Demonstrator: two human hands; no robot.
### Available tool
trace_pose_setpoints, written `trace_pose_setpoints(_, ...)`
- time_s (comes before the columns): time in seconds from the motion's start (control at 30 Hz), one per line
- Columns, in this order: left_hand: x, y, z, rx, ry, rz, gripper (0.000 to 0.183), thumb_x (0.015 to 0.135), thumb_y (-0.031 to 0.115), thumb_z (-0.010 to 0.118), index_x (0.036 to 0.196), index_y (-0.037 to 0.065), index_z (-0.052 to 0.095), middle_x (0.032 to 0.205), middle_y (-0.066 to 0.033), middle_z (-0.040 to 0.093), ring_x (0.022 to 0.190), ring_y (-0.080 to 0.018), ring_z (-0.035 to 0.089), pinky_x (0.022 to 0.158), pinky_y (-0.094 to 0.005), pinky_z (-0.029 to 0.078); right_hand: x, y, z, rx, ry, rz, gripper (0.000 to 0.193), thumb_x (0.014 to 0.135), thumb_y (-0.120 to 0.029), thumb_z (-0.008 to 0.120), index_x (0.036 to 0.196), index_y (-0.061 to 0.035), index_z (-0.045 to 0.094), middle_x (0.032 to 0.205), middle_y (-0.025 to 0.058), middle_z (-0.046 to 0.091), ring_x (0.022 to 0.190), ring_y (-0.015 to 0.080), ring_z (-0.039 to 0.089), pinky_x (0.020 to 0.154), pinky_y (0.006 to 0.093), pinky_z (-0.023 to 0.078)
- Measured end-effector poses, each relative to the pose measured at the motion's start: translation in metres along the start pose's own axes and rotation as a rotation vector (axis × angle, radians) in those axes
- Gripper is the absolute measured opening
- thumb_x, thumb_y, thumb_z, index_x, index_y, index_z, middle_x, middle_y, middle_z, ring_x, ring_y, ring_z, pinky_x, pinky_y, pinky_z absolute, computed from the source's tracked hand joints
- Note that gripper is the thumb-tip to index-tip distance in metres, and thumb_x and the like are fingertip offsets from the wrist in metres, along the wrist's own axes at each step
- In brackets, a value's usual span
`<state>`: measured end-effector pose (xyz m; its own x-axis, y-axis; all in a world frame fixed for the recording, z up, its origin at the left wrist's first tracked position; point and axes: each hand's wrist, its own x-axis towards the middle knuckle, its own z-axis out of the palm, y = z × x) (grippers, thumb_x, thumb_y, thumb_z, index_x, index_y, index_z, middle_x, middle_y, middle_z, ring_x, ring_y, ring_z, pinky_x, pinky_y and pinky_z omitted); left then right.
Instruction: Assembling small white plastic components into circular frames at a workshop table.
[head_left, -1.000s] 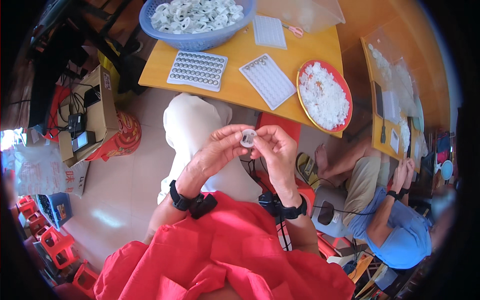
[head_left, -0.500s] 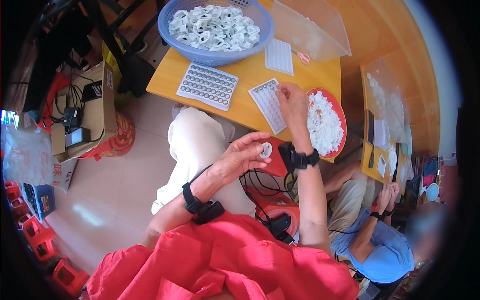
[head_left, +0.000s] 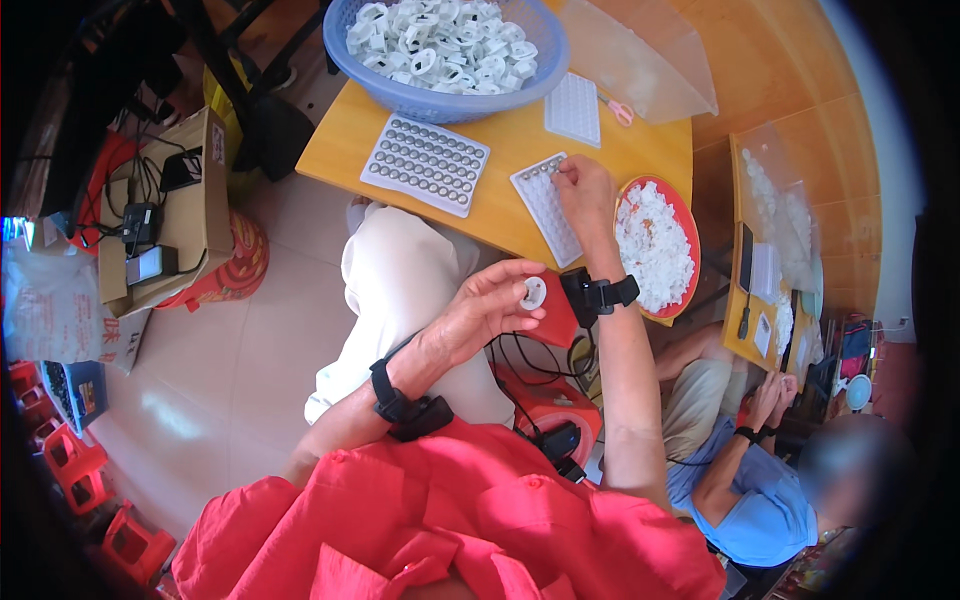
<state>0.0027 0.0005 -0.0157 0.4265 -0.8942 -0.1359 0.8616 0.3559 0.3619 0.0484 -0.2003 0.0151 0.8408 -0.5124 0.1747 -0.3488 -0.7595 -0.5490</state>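
My left hand (head_left: 487, 308) is closed in a pinch on a small round white plastic part (head_left: 534, 293), held over my lap. At the table, my right hand (head_left: 588, 200) reaches over a white cell tray (head_left: 545, 212), its thumb and fingers pressed together at the tray's upper end. Whatever those fingertips hold, if anything, is hidden. A few silver button cells (head_left: 540, 168) sit in the tray's top row beside them. Further left lies a second tray (head_left: 424, 165) filled with rows of similar button cells.
A blue basket (head_left: 445, 97) heaped with white plastic parts stands at the back. Right of my hand, a red plate (head_left: 690, 235) bears small white pieces. Another tray (head_left: 572, 110), pink-handled scissors (head_left: 622, 112) and a clear bin (head_left: 650, 60) are behind. A co-worker (head_left: 755, 490) sits at right.
The view has shifted slightly. My right hand stays at the tray's upper end with fingers pinched. My left hand still holds the white part, which has tilted a little.
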Motion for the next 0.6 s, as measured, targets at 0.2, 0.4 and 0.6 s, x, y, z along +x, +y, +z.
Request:
trace_pose_setpoints(0.2, -0.002, 0.001, -0.003, -0.067, -0.038, 0.009, 0.035, 0.089, 0.018, 0.052, 0.121, 0.004, 0.046, 0.098, -0.0095, 0.059, 0.085, -0.0187, 0.062, 0.075, -0.0283, 0.054, 0.005, 0.006, 0.001, -0.051, 0.042, -0.144, 0.010, 0.076, -0.008, 0.057, 0.079, 0.0006, 0.062, 0.075, 0.0209, 0.061, 0.073, 0.0381, 0.059, 0.064, 0.0421, 0.046)
trace_pose_setpoints(0.4, -0.001, 0.001, -0.006, -0.073, -0.070, 0.016, 0.036, 0.089, 0.019, 0.052, 0.121, 0.004, 0.046, 0.099, -0.0098, 0.058, 0.086, -0.0186, 0.061, 0.075, -0.0277, 0.053, -0.027, -0.016, -0.030, 0.225, 0.067, -0.058, 0.012, 0.078, -0.010, 0.059, 0.083, 0.0013, 0.062, 0.072, 0.0157, 0.062, 0.067, 0.0271, 0.061, 0.060, 0.0347, 0.047)
trace_pose_setpoints(0.6, -0.004, 0.002, -0.006, -0.041, -0.075, 0.037, 0.028, 0.088, 0.016, 0.055, 0.114, 0.005, 0.053, 0.097, -0.0058, 0.061, 0.084, -0.0143, 0.062, 0.074, -0.0256, 0.052, -0.128, -0.043, -0.060, 0.417, -0.034, -0.023, 0.008, 0.079, -0.005, 0.062, 0.086, -0.0004, 0.061, 0.072, 0.0072, 0.058, 0.060, 0.0126, 0.055, 0.053, 0.0228, 0.042)
